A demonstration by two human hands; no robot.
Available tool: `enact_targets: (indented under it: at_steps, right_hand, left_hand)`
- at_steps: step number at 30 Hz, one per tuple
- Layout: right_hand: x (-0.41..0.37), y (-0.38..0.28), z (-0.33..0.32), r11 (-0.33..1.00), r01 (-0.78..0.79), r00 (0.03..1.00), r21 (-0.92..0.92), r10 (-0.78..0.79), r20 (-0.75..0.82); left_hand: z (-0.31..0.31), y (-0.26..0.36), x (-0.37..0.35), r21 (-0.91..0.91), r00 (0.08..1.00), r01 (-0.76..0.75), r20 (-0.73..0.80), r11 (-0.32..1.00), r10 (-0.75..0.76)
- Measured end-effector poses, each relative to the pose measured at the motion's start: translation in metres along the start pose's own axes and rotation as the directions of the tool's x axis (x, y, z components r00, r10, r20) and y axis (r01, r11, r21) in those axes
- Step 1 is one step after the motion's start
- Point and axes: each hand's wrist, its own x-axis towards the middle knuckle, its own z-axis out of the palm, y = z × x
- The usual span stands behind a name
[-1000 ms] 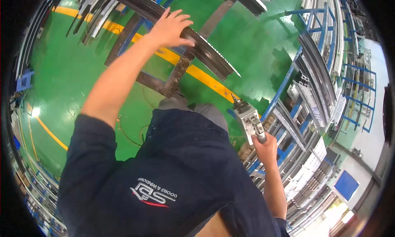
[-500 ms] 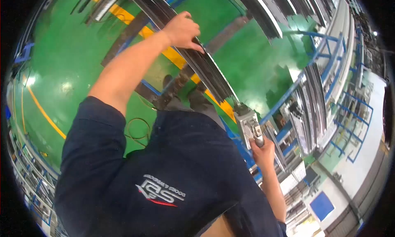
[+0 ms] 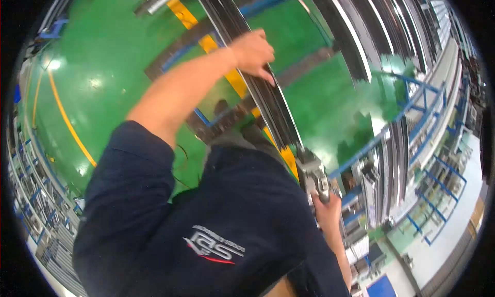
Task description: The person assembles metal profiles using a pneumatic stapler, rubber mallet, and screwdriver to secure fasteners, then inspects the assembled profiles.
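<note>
Seen from your head, looking down past your dark shirt [image 3: 206, 199], a long, dark, ridged profile [image 3: 273, 103] with pale edges runs from the far side, just left of centre, down to its near end at centre right. Your left hand [image 3: 251, 52] lies across the top of it, the thumb over the right-hand edge; whether the fingers clasp it or only rest there, I cannot tell. Your right hand [image 3: 328, 210] is closed around the handle of a pale metal tool [image 3: 313, 170], low and to the right. What has changed is the gap: a second ago the tool was apart from the profile, and now its dark nose is at the profile's near end, seemingly touching. That likely means both hands now bear on one piece, so a slip of either could shift that end out of line; the exact contact is too small to make out. Below the profile are a dark and blue metal frame [image 3: 227, 122] and a green floor [image 3: 319, 116] with a yellow stripe [image 3: 237, 83]. To the right, more long profiles [image 3: 397, 157] stand beside a blue rack rail [image 3: 356, 156].
</note>
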Motion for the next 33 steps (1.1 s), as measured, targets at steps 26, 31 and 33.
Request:
enact_targets:
  at_steps: [26, 31, 33]
  right_hand:
    - [0.012, -0.017, -0.017, 0.993, 0.084, 0.996, -0.086, -0.083, 0.018]
    - [0.014, -0.007, -0.016, 0.981, 0.151, 0.988, -0.125, -0.151, 0.015]
    - [0.017, -0.022, -0.028, 0.993, -0.094, 0.981, 0.065, 0.082, 0.176]
  left_hand:
    - [0.001, 0.002, 0.003, -0.006, 0.998, 0.053, 0.022, 0.999, -0.052]
    - [0.001, 0.003, 0.002, 0.020, 0.998, 0.056, 0.028, 0.998, -0.057]
    - [0.003, 0.002, 0.003, 0.016, 0.998, 0.050, 0.036, 0.999, -0.051]
